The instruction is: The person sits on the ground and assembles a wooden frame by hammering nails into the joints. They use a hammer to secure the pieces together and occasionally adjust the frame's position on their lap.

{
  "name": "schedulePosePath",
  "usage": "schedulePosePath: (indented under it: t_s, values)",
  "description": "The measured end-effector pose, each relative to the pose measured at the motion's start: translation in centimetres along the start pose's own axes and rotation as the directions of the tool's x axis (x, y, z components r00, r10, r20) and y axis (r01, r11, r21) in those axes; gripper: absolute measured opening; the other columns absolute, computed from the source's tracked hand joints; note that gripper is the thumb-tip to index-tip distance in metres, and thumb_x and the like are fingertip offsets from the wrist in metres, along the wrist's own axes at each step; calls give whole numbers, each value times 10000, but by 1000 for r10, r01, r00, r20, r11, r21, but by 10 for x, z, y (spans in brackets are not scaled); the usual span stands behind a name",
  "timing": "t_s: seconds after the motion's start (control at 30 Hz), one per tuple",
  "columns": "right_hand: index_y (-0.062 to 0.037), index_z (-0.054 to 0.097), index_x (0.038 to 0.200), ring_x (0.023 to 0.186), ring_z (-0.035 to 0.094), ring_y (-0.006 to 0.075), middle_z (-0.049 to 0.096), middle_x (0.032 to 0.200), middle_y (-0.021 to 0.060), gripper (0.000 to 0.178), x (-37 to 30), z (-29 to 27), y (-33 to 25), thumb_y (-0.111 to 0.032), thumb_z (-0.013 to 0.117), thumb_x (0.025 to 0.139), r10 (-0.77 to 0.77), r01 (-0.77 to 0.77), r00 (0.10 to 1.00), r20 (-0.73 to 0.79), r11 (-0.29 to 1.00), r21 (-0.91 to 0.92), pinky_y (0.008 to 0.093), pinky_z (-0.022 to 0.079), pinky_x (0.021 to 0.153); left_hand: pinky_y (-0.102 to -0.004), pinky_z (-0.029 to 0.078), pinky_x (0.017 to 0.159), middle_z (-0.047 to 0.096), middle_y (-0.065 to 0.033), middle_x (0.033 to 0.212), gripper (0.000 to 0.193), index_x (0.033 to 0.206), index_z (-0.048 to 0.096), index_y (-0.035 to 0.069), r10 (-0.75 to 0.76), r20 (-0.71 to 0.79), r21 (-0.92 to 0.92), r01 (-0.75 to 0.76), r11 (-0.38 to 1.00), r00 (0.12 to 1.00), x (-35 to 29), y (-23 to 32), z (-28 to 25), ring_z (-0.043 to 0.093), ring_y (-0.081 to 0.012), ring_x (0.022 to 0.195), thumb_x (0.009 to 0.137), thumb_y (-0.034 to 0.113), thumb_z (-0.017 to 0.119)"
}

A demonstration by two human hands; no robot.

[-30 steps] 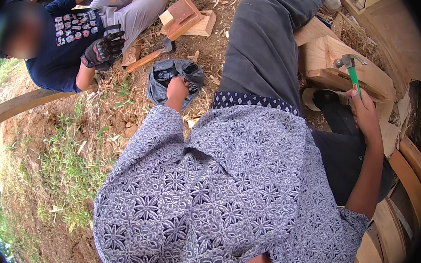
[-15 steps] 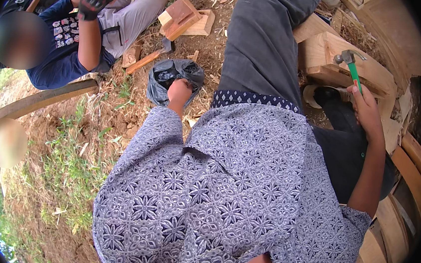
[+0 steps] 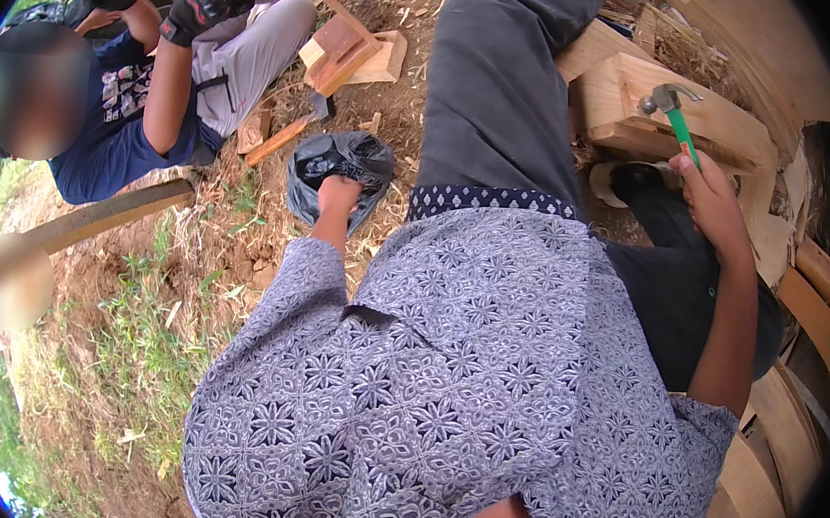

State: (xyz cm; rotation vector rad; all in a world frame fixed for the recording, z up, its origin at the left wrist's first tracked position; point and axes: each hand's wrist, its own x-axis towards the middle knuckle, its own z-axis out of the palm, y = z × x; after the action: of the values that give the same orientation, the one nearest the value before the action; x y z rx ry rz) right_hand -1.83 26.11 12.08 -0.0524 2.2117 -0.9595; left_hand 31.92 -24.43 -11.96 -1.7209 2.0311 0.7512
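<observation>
My right hand (image 3: 709, 198) is closed round the green handle of a claw hammer (image 3: 681, 124). The hammer's metal head points away from me, over a pale wooden block (image 3: 625, 115). On the left, my left hand (image 3: 339, 194) reaches into the mouth of a black plastic bag (image 3: 374, 165) that sits on the ground. Its fingers are down among the folds, so what they hold, if anything, is hidden. The bag's contents cannot be made out.
At the far left a person in black gloves (image 3: 216, 0) sits near a wooden piece on a base (image 3: 378, 58). A tool with an orange wooden handle (image 3: 275, 141) lies beyond the bag. Curved boards (image 3: 785, 430) lie at right; a curved beam (image 3: 92, 229) crosses the left.
My left hand has gone deeper into the bag, whose mouth is wider. The hammer stays in my right hand, slightly shifted. The other person's second glove has come into view.
</observation>
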Motion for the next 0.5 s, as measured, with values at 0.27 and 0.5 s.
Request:
schedulePosePath:
  t_s: [0.27, 0.5]
  values:
    - [-34, 658, 1238, 739, 533, 113, 580, 824, 24, 344, 4, 1, 4, -314, 562, 1062, -101, 101, 995, -16, 995, 2, 296, 442, 666, -377, 559, 700, 716, -138, 725, 238, 812, 710, 20, 578, 112, 238, -586, 774, 808, -85, 42, -95, 716, -283, 694, 788, 256, 734]
    - [-6, 650, 1255, 694, 463, 61, 522, 798, -29, 328, 1, 2, 1, -259, 537, 1080, -203, 211, 973, -109, 975, 65, 251, 421, 625, -193, 442, 592, 677, -5, 786, 71, 980, 722, -12, 795, 57, -365, -729, 580, 604, -197, 209, -154, 585, -35, 670, 912, 10, 716]
